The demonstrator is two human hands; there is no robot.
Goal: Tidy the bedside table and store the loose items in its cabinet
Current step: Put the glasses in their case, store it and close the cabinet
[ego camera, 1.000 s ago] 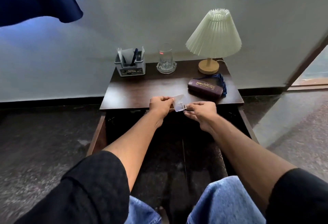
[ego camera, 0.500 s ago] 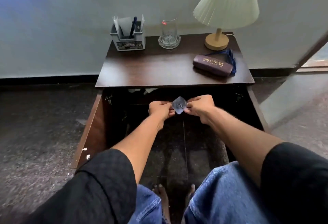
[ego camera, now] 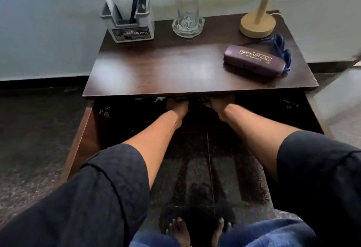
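The dark wooden bedside table [ego camera: 166, 70] has its cabinet open below, with the left door [ego camera: 84, 133] swung out. My left hand [ego camera: 176, 106] and my right hand [ego camera: 221, 103] both reach into the dark cabinet just under the tabletop's front edge. That edge hides the fingers of both hands. The small clear packet is out of sight. On the top lie a purple spectacle case [ego camera: 254, 61] at the right and blue glasses [ego camera: 281, 45] behind it.
At the back of the top stand a grey pen holder [ego camera: 129, 25], a tall glass [ego camera: 187, 6] in a glass dish [ego camera: 187, 28], and a lamp [ego camera: 256, 25]. The right door [ego camera: 316, 113] is open too. My bare feet [ego camera: 181, 231] rest on the dark floor.
Both hands moved forward and down from in front of the table into the cabinet with the small clear packet, which is now hidden. The camera leaned closer and lower.
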